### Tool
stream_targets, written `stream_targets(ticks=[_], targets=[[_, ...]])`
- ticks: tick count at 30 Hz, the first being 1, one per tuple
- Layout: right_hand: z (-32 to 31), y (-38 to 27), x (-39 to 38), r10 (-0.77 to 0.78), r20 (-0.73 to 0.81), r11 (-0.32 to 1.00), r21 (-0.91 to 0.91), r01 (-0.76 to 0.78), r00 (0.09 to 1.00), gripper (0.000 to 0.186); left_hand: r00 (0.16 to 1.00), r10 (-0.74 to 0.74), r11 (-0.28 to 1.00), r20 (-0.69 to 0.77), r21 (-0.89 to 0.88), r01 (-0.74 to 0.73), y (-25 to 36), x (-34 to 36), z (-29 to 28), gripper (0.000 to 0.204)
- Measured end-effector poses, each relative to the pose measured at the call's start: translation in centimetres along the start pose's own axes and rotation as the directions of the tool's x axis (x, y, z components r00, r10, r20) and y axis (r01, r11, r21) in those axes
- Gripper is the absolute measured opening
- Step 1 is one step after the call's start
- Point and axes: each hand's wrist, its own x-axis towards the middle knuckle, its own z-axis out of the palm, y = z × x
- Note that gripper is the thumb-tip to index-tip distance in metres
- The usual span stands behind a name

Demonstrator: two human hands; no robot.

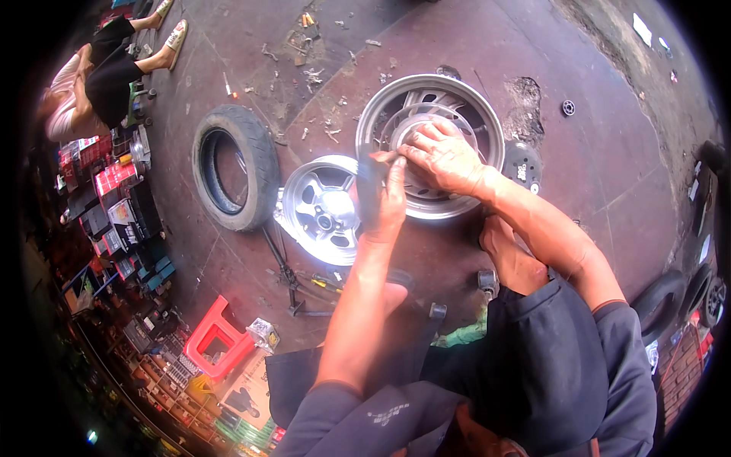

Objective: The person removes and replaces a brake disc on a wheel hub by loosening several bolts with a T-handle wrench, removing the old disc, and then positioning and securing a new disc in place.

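Observation:
A grey metal wheel rim [487, 99] with a brake disc on it lies before me. My right hand [445, 160] rests over the hub in the middle of the disc, its fingers bent down on it; whether they grip a small part is hidden. Close beside it, my left hand [390, 202] is closed around a dark object [370, 186], too smeared by motion to name. A small brownish piece [383, 156] shows between the two hands. Left of the rim, partly behind my left hand, leans a shiny silver wheel [316, 202].
A black tyre [259, 164] stands at the left. Below it lie a metal stand or bar tool [285, 274] and a red plastic stool [213, 335]. Boxes [122, 221] line the left side, near a seated person [99, 84]. A bearing [568, 108] lies at the right.

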Motion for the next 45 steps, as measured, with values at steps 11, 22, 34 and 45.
stream_targets(ticks=[11,22,34,45], targets=[[0.0,-0.4,-0.4,0.028,-0.135,0.996,0.092,-0.015,0.991,0.03,0.865,-0.348,0.932,-0.362,-0.236,0.276,0.2,-1.0,-1.2,0.018],[2.2,-5.2,-5.6,-0.465,0.468,0.844,0.491,0.217,0.751,0.018,0.634,-0.675,0.721,-0.378,-0.517,0.46,-0.2,-4.6,-6.9,0.018],[-3.7,-0.9,-5.1,0.194,-0.127,0.97,0.17,-0.171,0.973,0.042,0.811,-0.575,0.644,-0.109,-0.672,0.367,0.7,-1.8,-0.8,0.016],[-1.6,1.9,-3.6,0.49,-0.179,0.87,0.16,-0.466,0.853,0.064,0.893,-0.45,0.737,-0.024,-0.574,0.356,0.9,0.7,3.6,0.023]])
